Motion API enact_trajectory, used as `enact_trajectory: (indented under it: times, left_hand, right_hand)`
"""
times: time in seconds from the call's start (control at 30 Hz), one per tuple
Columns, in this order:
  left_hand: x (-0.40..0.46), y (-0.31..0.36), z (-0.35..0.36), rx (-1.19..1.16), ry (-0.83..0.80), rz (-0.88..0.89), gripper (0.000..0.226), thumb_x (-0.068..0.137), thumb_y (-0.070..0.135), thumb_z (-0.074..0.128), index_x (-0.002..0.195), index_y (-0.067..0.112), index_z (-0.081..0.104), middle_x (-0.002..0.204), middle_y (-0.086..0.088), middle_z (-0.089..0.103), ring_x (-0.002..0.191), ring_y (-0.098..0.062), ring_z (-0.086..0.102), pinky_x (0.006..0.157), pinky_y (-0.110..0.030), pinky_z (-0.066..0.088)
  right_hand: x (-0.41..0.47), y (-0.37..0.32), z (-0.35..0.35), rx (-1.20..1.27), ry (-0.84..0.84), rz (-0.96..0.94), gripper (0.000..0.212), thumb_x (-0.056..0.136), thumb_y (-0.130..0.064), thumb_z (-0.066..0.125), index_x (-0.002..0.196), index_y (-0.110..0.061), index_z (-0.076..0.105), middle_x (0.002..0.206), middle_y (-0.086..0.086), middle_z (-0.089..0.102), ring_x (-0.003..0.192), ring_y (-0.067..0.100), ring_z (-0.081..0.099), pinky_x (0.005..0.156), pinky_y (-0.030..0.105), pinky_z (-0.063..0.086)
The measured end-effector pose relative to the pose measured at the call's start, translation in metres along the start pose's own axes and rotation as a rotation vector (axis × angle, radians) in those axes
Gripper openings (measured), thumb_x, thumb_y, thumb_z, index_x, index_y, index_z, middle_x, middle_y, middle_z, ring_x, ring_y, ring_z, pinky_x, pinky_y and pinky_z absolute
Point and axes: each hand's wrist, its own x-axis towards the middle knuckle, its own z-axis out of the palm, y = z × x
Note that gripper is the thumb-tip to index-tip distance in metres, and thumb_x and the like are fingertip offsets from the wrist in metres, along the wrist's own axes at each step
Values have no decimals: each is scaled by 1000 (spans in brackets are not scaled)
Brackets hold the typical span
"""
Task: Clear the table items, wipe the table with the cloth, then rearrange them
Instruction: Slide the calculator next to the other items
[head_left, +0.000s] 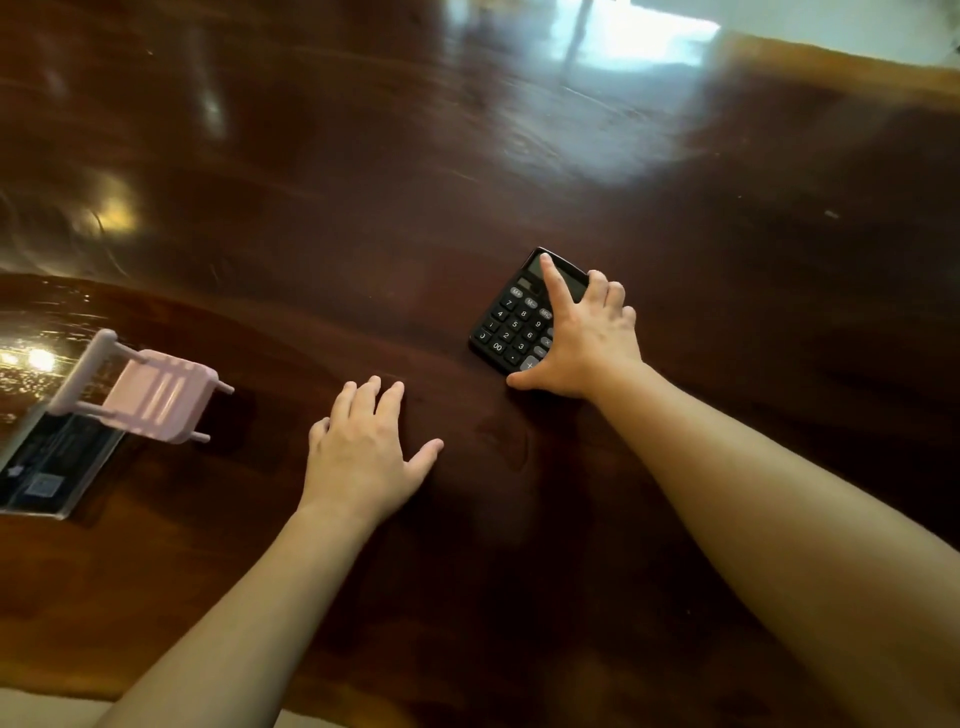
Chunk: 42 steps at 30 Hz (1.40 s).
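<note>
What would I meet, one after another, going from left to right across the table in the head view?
dark card in a clear sleeve → pink toy chair → left hand → black calculator → right hand

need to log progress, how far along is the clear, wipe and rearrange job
Done: cannot tell; no cloth shows, though the table is glossy and mostly bare. In hand: the right hand lies spread over the black calculator, fingers curled at its far edge; the left hand rests flat. Left: the pink chair-shaped stand and the clear-cased card beside it.
</note>
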Motion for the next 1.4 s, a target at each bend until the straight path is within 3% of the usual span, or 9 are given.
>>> enact_trajectory:
  times: [0.27, 0.67, 1.0, 1.4]
  left_hand:
    - [-11, -17, -8, -32, 28, -62, 82, 80, 67, 57, 146, 19, 44, 152, -10, 42, 143, -32, 32, 103, -52, 40]
    - [-41, -76, -22, -86, 36, -181, 80, 84, 68, 50, 148, 23, 39, 156, -6, 37, 146, -28, 26, 108, -49, 37]
    - [-65, -109, -14, -146, 24, -244, 79, 83, 69, 49, 147, 25, 37, 156, -4, 36, 147, -27, 25, 111, -48, 36]
    - [-70, -119, -10, -154, 23, -224, 78, 83, 67, 52, 146, 23, 40, 153, -6, 42, 145, -29, 31, 108, -49, 40]
  right_hand:
    - [6, -23, -14, 26, 52, -55, 149, 31, -85, 72, 154, -47, -4, 150, 22, 22, 133, 43, 25, 102, 57, 35]
    - [23, -158, -28, 38, 105, -386, 139, 36, -82, 71, 154, -41, 11, 152, 21, 25, 137, 42, 24, 109, 58, 31]
    - [28, -251, -19, -37, 83, -570, 137, 41, -80, 74, 155, -37, 10, 156, 22, 21, 139, 43, 22, 112, 57, 30]
    - [35, -282, -6, -61, 24, -566, 141, 46, -79, 77, 158, -37, 2, 161, 24, 15, 144, 46, 17, 113, 60, 30]
